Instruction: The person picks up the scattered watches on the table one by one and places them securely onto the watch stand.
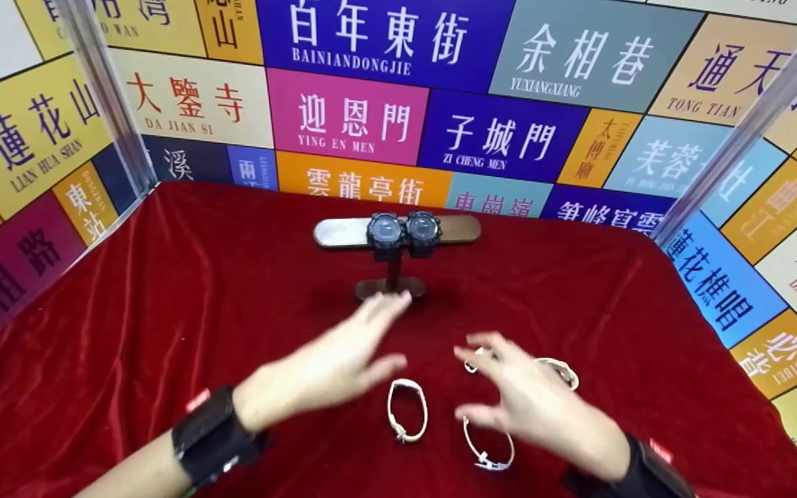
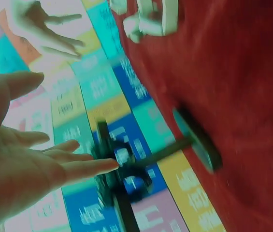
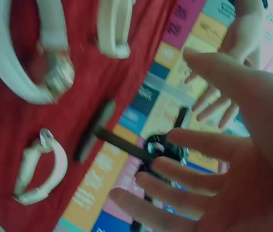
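Two bare hands are seen raised over a red velvet cloth in the lower half of the head view, each wrist wrapped in a black band. The left hand, at lower centre, is held with fingers straight and spread, gripping nothing, its fingertips pointed toward the base of a dark T-shaped display stand just above it. The right hand, at lower right of centre, is likewise held open with fingers loosely splayed and nothing grasped. On the cloth, 3 white watches are laid out: 1 between the 2 hands, 1 beneath the right palm, and 1 partly hidden behind the right fingers. At centre frame, 2 black watches are mounted side by side, touching, on the stand's horizontal bar. In the left wrist view, the open left palm is shown at lower left with the stand blurred beyond it. In the right wrist view, the spread right fingers fill the right side, with white watches lying on the cloth at left. Panels of coloured signage bearing Chinese place names enclose the scene.
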`<state>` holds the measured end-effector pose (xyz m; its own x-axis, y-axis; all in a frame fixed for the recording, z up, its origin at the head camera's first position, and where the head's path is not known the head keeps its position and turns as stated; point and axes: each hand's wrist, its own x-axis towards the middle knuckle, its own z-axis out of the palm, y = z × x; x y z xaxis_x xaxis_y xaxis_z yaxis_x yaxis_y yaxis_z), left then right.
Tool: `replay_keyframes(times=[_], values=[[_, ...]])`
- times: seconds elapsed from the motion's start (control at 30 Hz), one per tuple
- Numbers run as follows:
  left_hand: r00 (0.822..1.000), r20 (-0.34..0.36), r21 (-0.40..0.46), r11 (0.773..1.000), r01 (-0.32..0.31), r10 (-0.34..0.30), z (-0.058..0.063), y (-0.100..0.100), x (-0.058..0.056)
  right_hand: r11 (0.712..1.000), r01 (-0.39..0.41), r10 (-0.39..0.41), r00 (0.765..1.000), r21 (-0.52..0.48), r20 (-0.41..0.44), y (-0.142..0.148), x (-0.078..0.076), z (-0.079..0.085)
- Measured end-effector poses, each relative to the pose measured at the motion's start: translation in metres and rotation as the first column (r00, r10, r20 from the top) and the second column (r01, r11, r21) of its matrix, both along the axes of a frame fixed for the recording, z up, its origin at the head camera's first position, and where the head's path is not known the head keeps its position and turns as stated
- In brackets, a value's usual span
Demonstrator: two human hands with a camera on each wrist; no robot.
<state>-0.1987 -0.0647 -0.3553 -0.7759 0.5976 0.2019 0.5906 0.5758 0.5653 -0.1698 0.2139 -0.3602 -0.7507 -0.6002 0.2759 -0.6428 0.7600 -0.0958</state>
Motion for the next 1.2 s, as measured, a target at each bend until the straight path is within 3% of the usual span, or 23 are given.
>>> replay_keyframes(times=[0.2,0.3,0.43,0.6,0.77,0.83,0.93,1.0,1.07,1.13,1.2], values=[[0.993,0.030,-0.084,0.989,0.119,-0.117,-0.015,0.009,0.026,0.991,0.009,-0.025,0.992,0.132,0.121,0.009,0.024,-0.030],[0.988,0.001,-0.110,0.982,0.151,-0.151,-0.024,0.011,0.031,0.985,-0.010,-0.017,0.987,0.172,0.159,0.013,0.030,-0.041],[0.985,0.009,-0.120,0.978,0.173,-0.173,-0.029,0.011,0.034,0.987,-0.045,0.022,0.988,0.154,0.151,0.016,0.031,-0.049],[0.982,0.034,-0.126,0.973,0.191,-0.188,-0.030,0.012,0.035,0.993,-0.053,0.033,0.983,0.109,0.181,0.017,0.028,-0.048],[0.980,0.065,-0.105,0.975,0.194,-0.187,-0.028,0.013,0.031,1.000,-0.018,0.017,0.969,0.001,0.246,0.018,0.024,-0.041],[0.978,0.098,-0.060,0.980,0.192,-0.186,-0.026,0.014,0.028,0.998,-0.001,0.013,0.976,-0.056,0.216,0.017,0.021,-0.036],[0.967,0.175,0.043,0.982,0.182,-0.187,-0.021,0.013,0.020,0.989,-0.010,0.026,0.994,-0.149,0.104,0.015,0.017,-0.025],[0.946,0.256,0.144,0.975,0.167,-0.200,-0.017,0.014,0.014,0.975,-0.040,0.048,0.998,-0.219,0.030,0.014,0.014,-0.015],[0.910,0.346,0.261,0.955,0.141,-0.229,-0.014,0.015,0.008,0.943,-0.099,0.100,0.995,-0.317,-0.015,0.012,0.012,-0.004],[0.842,0.447,0.402,0.909,0.111,-0.301,-0.012,0.018,0.001,0.892,-0.176,0.172,0.984,-0.417,-0.046,0.010,0.012,0.007],[0.756,0.514,0.532,0.842,0.091,-0.406,-0.012,0.021,-0.004,0.830,-0.251,0.252,0.965,-0.498,-0.067,0.005,0.013,0.017]])
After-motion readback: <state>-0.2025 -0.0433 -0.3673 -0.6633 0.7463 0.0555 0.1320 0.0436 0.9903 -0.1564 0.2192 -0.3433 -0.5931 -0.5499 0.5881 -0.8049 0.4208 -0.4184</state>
